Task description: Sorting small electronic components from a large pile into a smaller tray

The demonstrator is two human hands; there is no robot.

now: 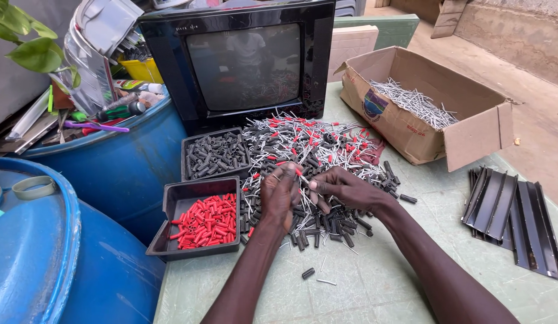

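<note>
Both hands at frame center, over a mixed pile (315, 162) of thin silver metal pins, short black tubes and red tubes spread on a pale green table (375, 282). Left hand (277, 195) curled, fingertips pinched on a red tube with a pin in it. Right hand (345, 187) just beside it, thumb and forefinger pinched on the same pin's other end; cannot tell more, piece is too small.

Left of the hands, two black plastic trays, rectangular, glossy. Lower tray (171, 207) holds red tubes, about half full. Upper tray (186, 147) holds black tubes, ribbed look.

Upper right: open cardboard box (411, 135), flap hanging, with loose silver pins inside. Right edge: dark ribbed metal strips (510, 210), flat, stacked side by side.

Top center: old black TV (243, 60), glossy screen, standing behind the pile. Left side: two blue plastic drums (117, 174); the far one topped with tools and clutter. A lone black tube (307, 273) lies on the table near the bottom center.
</note>
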